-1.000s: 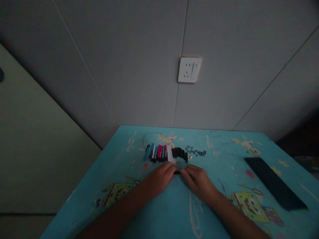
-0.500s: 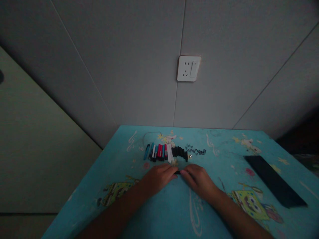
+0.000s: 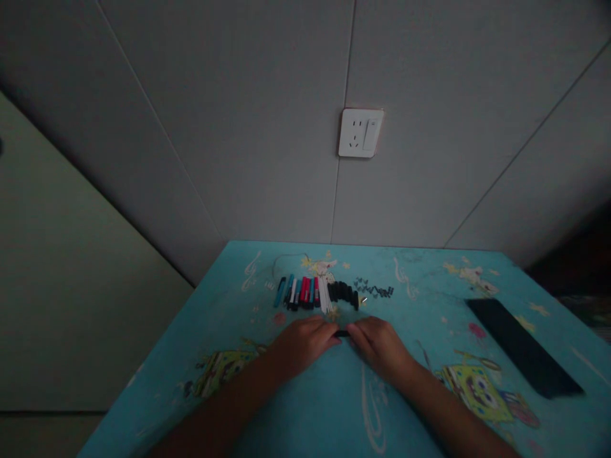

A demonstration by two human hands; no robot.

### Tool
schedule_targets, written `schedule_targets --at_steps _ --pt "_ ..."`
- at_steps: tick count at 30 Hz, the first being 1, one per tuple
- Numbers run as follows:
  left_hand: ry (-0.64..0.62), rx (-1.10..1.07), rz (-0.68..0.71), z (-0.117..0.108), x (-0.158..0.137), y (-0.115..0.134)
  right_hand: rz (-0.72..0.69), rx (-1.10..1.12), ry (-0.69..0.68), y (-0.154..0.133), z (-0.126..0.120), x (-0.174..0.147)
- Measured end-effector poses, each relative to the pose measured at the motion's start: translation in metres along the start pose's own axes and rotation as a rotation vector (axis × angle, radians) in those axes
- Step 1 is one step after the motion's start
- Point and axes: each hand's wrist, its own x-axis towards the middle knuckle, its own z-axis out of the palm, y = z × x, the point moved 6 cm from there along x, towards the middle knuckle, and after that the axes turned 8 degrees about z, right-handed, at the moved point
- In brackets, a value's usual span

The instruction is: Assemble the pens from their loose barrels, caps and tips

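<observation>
Between my hands lies a short, thin black pen-like piece [image 3: 342,333], level and low over the table; its ends are hidden by my fingers. My left hand [image 3: 309,339] is closed on its left end, and my right hand [image 3: 377,340] grips the right end. Just beyond the hands is a row of parts: blue, red and white pen barrels [image 3: 303,292], thin white sticks [image 3: 325,295] and short black caps or tubes [image 3: 344,292]. Small dark clip-like pieces [image 3: 375,288] are scattered to the right of them, near a tiny shiny metal bit [image 3: 364,299].
A flat dark strip [image 3: 522,346] lies slantwise on the right of the blue cartoon-patterned table [image 3: 329,407]. The table's back edge meets a grey panelled wall with a white socket [image 3: 361,133]. A pale panel [image 3: 71,273] stands at the left.
My hands have drawn very slightly apart, so a little more of the black piece shows between them. The parts on the table lie as before.
</observation>
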Motion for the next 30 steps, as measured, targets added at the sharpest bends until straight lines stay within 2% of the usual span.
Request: schedule_targets --at_steps 6,14,19,22,25,30 --pt "0.031 0.014 -0.038 -0.003 -0.001 -0.008 -0.040 0.125 0.019 -0.004 -0.009 -0.001" --pt "0.034 0.016 0.015 -0.005 0.000 0.002 0.020 -0.064 -0.014 0.003 0.004 -0.001" --pt "-0.008 0.076 -0.100 -0.013 0.002 -0.007 0.026 -0.007 0.054 0.005 -0.007 -0.001" --pt "-0.008 0.107 -0.135 -0.016 0.002 -0.013 -0.011 0.071 0.040 0.002 -0.013 -0.001" --pt "0.007 0.127 -0.090 -0.015 0.002 -0.012 -0.037 0.094 0.026 0.000 -0.014 0.000" --pt "-0.003 0.178 0.006 -0.014 0.004 -0.004 -0.030 -0.016 0.002 0.000 -0.006 -0.001"
